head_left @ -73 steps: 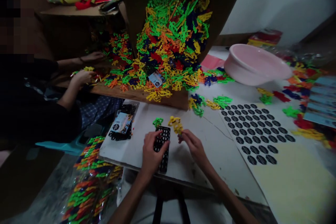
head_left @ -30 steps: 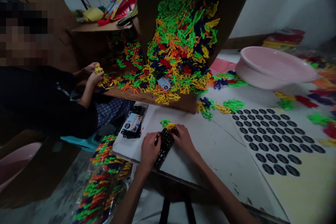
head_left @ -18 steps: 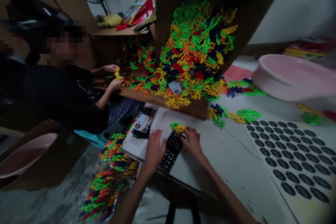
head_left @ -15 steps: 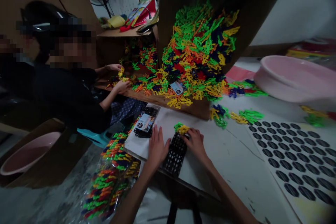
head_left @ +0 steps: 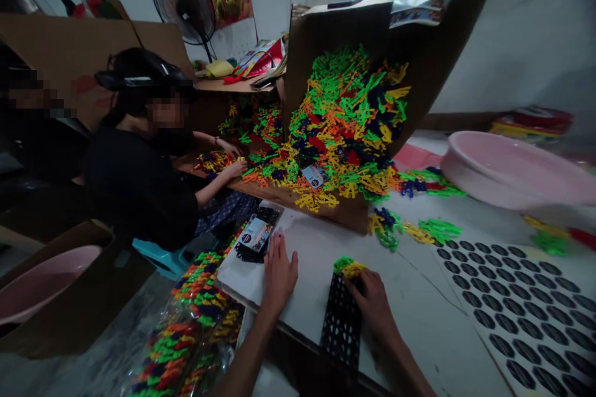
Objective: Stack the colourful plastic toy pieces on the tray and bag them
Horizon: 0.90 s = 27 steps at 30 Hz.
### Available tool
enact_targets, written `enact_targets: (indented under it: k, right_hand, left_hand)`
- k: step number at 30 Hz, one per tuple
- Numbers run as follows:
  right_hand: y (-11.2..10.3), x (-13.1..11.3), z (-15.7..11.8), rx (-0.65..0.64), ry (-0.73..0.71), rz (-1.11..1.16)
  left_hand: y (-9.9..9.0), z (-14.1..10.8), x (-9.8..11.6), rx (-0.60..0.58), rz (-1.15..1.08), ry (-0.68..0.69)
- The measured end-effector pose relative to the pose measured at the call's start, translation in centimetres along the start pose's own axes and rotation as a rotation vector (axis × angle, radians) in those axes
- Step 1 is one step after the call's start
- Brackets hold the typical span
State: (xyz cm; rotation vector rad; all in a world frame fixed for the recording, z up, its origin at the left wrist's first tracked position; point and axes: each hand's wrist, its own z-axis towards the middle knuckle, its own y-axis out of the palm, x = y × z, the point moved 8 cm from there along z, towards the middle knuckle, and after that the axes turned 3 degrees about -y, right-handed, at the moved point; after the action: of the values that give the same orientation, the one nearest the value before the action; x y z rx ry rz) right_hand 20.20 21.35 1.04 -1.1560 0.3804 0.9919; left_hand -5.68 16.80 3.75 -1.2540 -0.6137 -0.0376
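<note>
Blk grid [head_left: 342, 325] lies flat on white counter [head_left: 302, 307], near end by counter's front edge; I'd guess it's kept there for short reach. At grid's far end: yellow figures [head_left: 352, 270] next to green figures [head_left: 343, 262]. R hand [head_left: 371, 301] is clamped on the yellow figures, prob. to stop them shifting; can't tell if fingers also catch grid's rim. L hand [head_left: 280, 276], well apart from R, is spread, nothing in it that I see, L of grid; fingertips by grid stack [head_left: 250, 254] w/ printed card [head_left: 256, 233] on top (contact? can't tell).

Edges/room: brown board [head_left: 344, 214] w/ figure pile [head_left: 349, 130] bounds me beyond grid. Dark stickers [head_left: 515, 305] well R of grid. Most slack sideways; near side drops off at counter's edge.
</note>
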Motion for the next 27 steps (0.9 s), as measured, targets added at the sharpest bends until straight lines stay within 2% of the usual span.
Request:
enact_targets:
  k: [2,4,8,10,12,15,17,20,23,25,27]
  right_hand:
    - [0.2,0.2,0.1,0.022,0.008,-0.009]
    - [0.5,0.3,0.1,0.027,0.009,-0.016]
    - [0.7,0.5,0.1,0.039,-0.015,-0.033]
    - [0.6,0.5,0.1,0.06,-0.031,-0.044]
    - [0.6,0.3,0.0,0.066,-0.042,-0.051]
    - [0.7,0.1,0.0,0.069,-0.054,-0.069]
    - [0.9,0.1,0.1,0.068,-0.067,-0.095]
    - [1.3,0.2,0.1,0.065,-0.084,-0.141]
    - [1.5,0.5,0.0,0.078,-0.082,-0.174]
    - [1.6,0.6,-0.1,0.084,-0.063,-0.189]
    - [1.7,0.6,-0.1,0.076,-0.037,-0.196]
  left_hand:
    - [0.4,-0.4,-0.8,0.028,0.069,-0.028]
    - [1.4,0.4,-0.2,0.017,0.106,-0.001]
    - [2.9,4.9,2.5,-0.028,0.083,0.023]
    - [3.3,6.9,3.9,-0.065,0.026,0.078]
    - [3.2,7.9,4.2,-0.05,-0.01,0.1]
    - [2.9,7.6,2.6,0.073,0.066,0.002]
    - [3.5,7.1,2.3,0.113,0.15,-0.026]
    - [5.6,7.4,4.2,0.054,0.189,0.011]
    - [7.2,7.9,6.8,-0.046,0.124,0.039]
    - [7.3,7.2,7.6,-0.06,0.077,0.036]
    - [6.8,5.5,7.2,-0.031,0.075,0.036]
